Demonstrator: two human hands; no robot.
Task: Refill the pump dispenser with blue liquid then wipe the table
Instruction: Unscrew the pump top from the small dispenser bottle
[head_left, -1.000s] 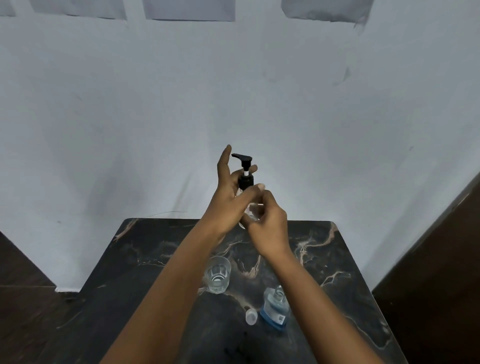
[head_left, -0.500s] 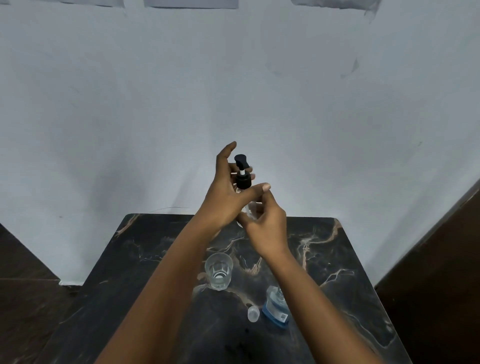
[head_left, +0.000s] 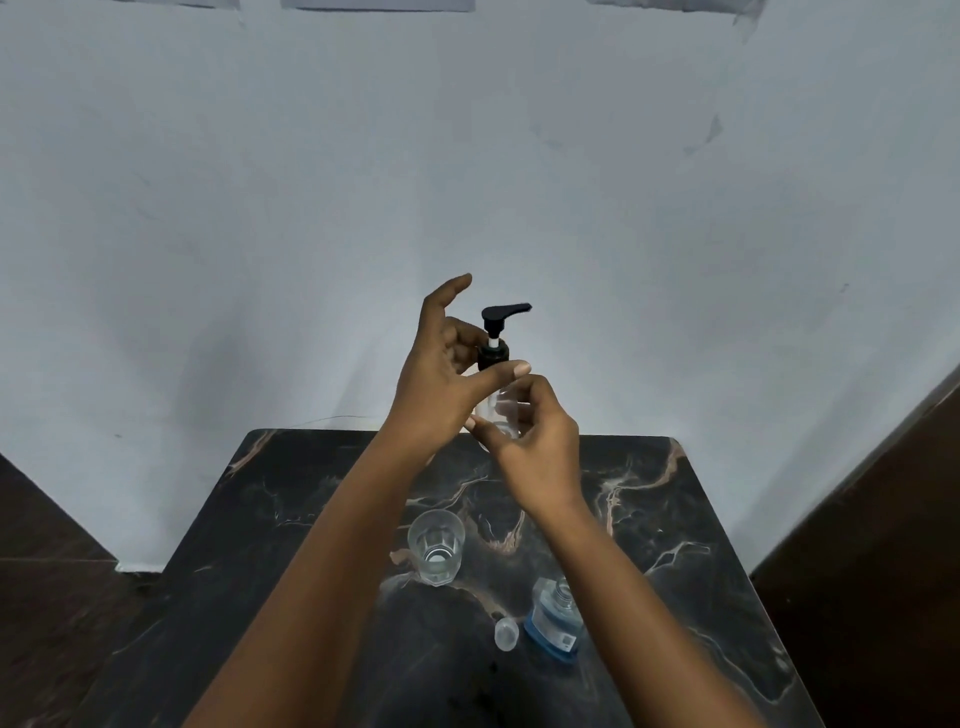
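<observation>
A clear pump dispenser (head_left: 493, 405) with a black pump head (head_left: 500, 322) is held upright above the far part of the dark marble table (head_left: 675, 519). My left hand (head_left: 441, 379) pinches the black collar of the pump between thumb and fingers. My right hand (head_left: 535, 436) grips the clear body from below and hides most of it. The spout points right. A small bottle with blue liquid (head_left: 553, 618) stands uncapped near the front right, partly behind my right forearm. Its clear cap (head_left: 506, 635) lies on the table just left of it.
A clear drinking glass (head_left: 436, 545) stands mid-table between my forearms. A plain pale wall rises behind the table. Dark floor lies to the left, and a dark panel stands at the right edge.
The pump head has turned in my left hand: its spout pointed left, then toward me, and now points right. Both hands stay on the dispenser.
</observation>
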